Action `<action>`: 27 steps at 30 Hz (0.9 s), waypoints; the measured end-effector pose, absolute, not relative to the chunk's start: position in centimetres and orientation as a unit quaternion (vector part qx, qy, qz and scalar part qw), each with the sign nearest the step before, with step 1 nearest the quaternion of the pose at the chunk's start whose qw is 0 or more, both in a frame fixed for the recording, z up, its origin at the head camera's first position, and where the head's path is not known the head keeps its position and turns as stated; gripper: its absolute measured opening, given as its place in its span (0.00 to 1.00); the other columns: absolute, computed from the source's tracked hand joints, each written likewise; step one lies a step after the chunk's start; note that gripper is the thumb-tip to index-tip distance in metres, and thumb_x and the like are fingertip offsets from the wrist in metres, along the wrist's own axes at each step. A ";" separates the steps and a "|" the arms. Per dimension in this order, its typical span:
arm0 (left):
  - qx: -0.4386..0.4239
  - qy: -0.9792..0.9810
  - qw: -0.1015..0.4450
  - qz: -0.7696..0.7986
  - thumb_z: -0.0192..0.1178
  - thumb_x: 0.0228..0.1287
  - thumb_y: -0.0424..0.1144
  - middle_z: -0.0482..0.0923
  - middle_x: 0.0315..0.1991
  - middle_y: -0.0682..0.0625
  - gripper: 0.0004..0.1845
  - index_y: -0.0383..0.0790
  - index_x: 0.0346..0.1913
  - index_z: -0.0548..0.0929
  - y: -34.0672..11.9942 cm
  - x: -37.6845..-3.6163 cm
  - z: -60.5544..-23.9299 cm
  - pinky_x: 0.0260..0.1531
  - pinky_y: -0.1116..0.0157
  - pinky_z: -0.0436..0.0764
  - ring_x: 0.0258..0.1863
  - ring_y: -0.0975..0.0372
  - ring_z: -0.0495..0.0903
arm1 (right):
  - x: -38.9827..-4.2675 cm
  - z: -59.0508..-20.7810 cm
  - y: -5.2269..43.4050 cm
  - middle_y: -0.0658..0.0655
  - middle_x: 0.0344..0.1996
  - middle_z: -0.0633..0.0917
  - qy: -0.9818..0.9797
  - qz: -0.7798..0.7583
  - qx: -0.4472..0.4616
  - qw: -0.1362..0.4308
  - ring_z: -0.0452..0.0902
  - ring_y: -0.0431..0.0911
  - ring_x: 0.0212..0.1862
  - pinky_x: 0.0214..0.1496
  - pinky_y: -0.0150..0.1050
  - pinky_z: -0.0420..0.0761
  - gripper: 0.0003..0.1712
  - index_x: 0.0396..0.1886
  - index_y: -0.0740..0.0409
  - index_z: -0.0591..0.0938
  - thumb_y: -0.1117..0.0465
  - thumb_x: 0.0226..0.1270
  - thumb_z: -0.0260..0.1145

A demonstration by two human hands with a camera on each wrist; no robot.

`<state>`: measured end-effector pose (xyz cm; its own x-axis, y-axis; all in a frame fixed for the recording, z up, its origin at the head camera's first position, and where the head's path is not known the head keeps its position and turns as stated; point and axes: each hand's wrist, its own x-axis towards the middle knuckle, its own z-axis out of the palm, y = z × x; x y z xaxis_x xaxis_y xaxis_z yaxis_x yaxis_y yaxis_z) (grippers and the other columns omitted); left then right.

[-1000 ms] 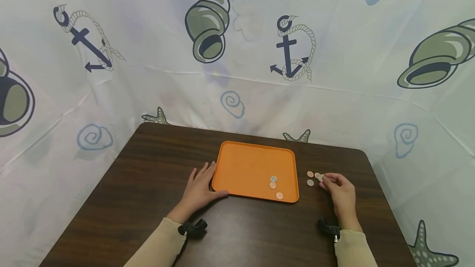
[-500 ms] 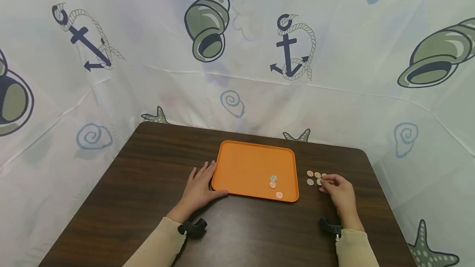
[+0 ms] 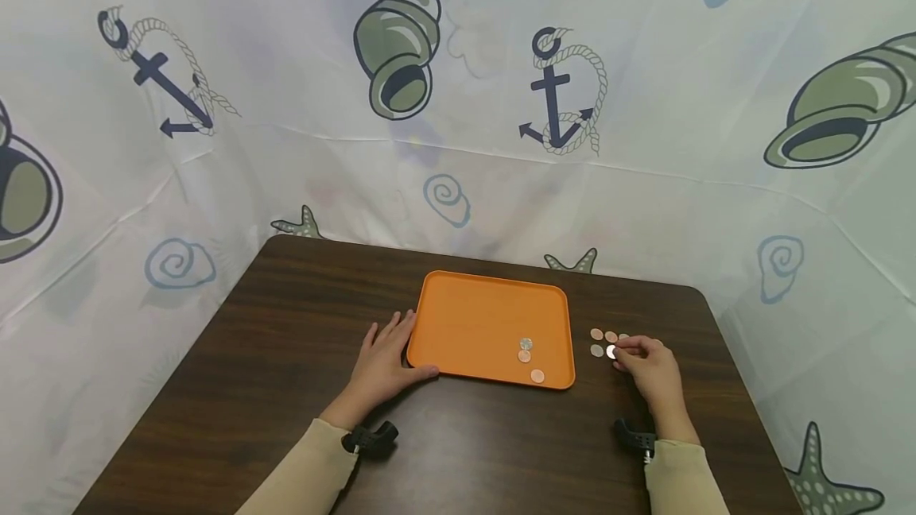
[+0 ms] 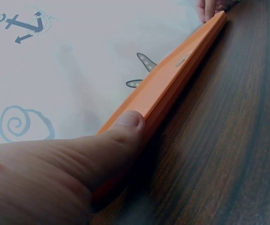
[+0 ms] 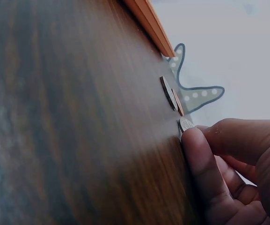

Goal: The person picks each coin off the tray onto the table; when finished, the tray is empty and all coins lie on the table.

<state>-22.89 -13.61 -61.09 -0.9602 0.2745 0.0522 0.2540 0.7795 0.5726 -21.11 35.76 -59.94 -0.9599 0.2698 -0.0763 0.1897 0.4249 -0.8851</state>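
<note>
Dark brown wood-grain tabletop (image 3: pixel 286 356), rounded corners, filling the lower half of the head frame; lengthwise grain, faint sheen at lower centre. Backed and flanked on three sides by a pale curtain (image 3: pixel 644 141) printed with anchors, green shells, blue spirals and starfish; creased along a horizontal fold at mid-frame.

Orange tray (image 3: pixel 472 316) at centre of the frame, lying flat, low raised rim. Three coins in the tray (image 3: pixel 525 350) toward its lower right corner: a silvery one and a copper one touching, a second copper one just below near the rim.

Left hand (image 3: pixel 382 364) at lower left of the tray, flat on the tabletop, fingers straight and relaxed, thumb laid along the tray's near edge; confirmed in the left wrist view, thumb (image 4: pixel 125 129) pressed against the orange rim (image 4: pixel 181 70). Gripping nothing.

Right hand (image 3: pixel 647 368) right of the tray, on the tabletop, fingers curled, thumb and forefinger pinching a silver coin (image 3: pixel 611 351) at its edge. In the right wrist view, same coin (image 5: pixel 186 123) at the tip of the thumb (image 5: pixel 198 154), tilted off the wood. Loose coins on the tabletop (image 3: pixel 603 338) just left of and above the fingertips, between hand and tray: copper ones in the upper row, a grey one below. Exact count partly hidden by the fingers.

Cream sleeves at bottom of frame, black wrist mounts (image 3: pixel 368 437) on both forearms.
</note>
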 end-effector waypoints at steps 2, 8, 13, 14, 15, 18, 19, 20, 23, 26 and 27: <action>0.140 0.943 0.019 0.301 0.74 0.59 0.74 0.55 0.89 0.45 0.65 0.44 0.89 0.56 -13.7 -22.8 -61.1 0.88 0.36 0.37 0.90 0.46 0.51 | -21.1 -59.8 35.7 0.69 0.60 0.75 -0.851 0.507 -0.131 0.037 0.84 0.31 0.38 0.44 0.24 0.89 0.17 0.56 0.74 0.87 0.66 0.75 0.74; 0.140 0.942 0.020 0.303 0.73 0.59 0.74 0.54 0.89 0.46 0.66 0.43 0.90 0.54 -13.9 -22.7 -61.1 0.87 0.36 0.36 0.90 0.47 0.49 | -21.0 -59.6 35.4 0.69 0.55 0.77 -0.875 0.467 -0.124 0.035 0.85 0.31 0.36 0.40 0.21 0.86 0.15 0.53 0.71 0.89 0.64 0.73 0.76; 0.139 0.943 0.016 0.303 0.74 0.60 0.73 0.54 0.89 0.46 0.65 0.43 0.90 0.55 -13.9 -22.7 -61.0 0.88 0.37 0.35 0.91 0.47 0.49 | -21.2 -59.5 35.4 0.69 0.53 0.76 -0.887 0.445 -0.117 0.032 0.86 0.32 0.36 0.39 0.20 0.85 0.15 0.52 0.71 0.89 0.64 0.74 0.76; 0.139 0.943 0.017 0.303 0.74 0.60 0.72 0.54 0.89 0.46 0.65 0.43 0.90 0.54 -13.9 -22.7 -60.9 0.88 0.37 0.35 0.91 0.48 0.49 | -21.3 -59.5 35.4 0.69 0.54 0.76 -0.888 0.443 -0.118 0.030 0.86 0.32 0.36 0.39 0.21 0.85 0.15 0.52 0.71 0.89 0.64 0.74 0.75; 0.139 0.943 0.017 0.302 0.74 0.60 0.72 0.54 0.89 0.46 0.65 0.43 0.90 0.54 -13.9 -22.7 -60.9 0.88 0.37 0.35 0.91 0.47 0.49 | -21.3 -59.5 35.4 0.69 0.54 0.77 -0.889 0.442 -0.119 0.030 0.86 0.32 0.36 0.39 0.21 0.85 0.14 0.52 0.71 0.89 0.64 0.74 0.75; 0.138 0.943 0.018 0.301 0.75 0.60 0.71 0.54 0.89 0.45 0.65 0.43 0.90 0.54 -13.9 -22.7 -60.9 0.88 0.36 0.35 0.90 0.47 0.50 | -21.4 -59.7 35.3 0.70 0.56 0.77 -0.887 0.445 -0.123 0.028 0.86 0.32 0.36 0.39 0.21 0.86 0.14 0.53 0.70 0.89 0.65 0.74 0.75; 0.138 0.943 0.017 0.302 0.75 0.60 0.71 0.54 0.89 0.45 0.65 0.43 0.90 0.54 -13.9 -22.7 -60.8 0.88 0.36 0.36 0.90 0.47 0.50 | -21.4 -59.7 35.3 0.70 0.57 0.77 -0.885 0.447 -0.123 0.029 0.86 0.31 0.36 0.40 0.21 0.86 0.14 0.53 0.70 0.89 0.65 0.75 0.74; 0.137 0.943 0.015 0.303 0.75 0.60 0.71 0.55 0.89 0.45 0.65 0.43 0.89 0.55 -14.0 -22.7 -60.9 0.87 0.36 0.36 0.90 0.47 0.50 | -21.4 -59.7 35.3 0.69 0.57 0.76 -0.881 0.456 -0.123 0.029 0.86 0.31 0.36 0.41 0.22 0.87 0.14 0.54 0.71 0.88 0.65 0.75 0.74; 0.138 0.943 0.010 0.303 0.75 0.60 0.71 0.55 0.89 0.45 0.65 0.43 0.89 0.55 -13.9 -22.7 -61.0 0.88 0.36 0.36 0.90 0.48 0.51 | -21.4 -59.7 35.2 0.68 0.56 0.79 -0.855 0.500 -0.133 0.032 0.86 0.33 0.37 0.43 0.25 0.89 0.15 0.56 0.73 0.87 0.65 0.78 0.71; 0.142 0.943 0.010 0.302 0.74 0.60 0.72 0.55 0.89 0.46 0.65 0.44 0.90 0.55 -13.9 -22.7 -61.2 0.88 0.37 0.37 0.90 0.48 0.51 | -21.2 -59.4 35.2 0.65 0.51 0.84 -0.826 0.541 -0.154 0.034 0.87 0.36 0.37 0.44 0.29 0.91 0.17 0.59 0.73 0.85 0.63 0.81 0.69; 0.142 0.942 0.011 0.304 0.74 0.60 0.72 0.55 0.89 0.45 0.65 0.44 0.90 0.55 -13.9 -22.7 -61.3 0.88 0.37 0.37 0.90 0.48 0.51 | -21.2 -59.2 35.2 0.63 0.48 0.86 -0.821 0.547 -0.159 0.033 0.88 0.36 0.37 0.44 0.30 0.91 0.18 0.60 0.72 0.84 0.62 0.81 0.69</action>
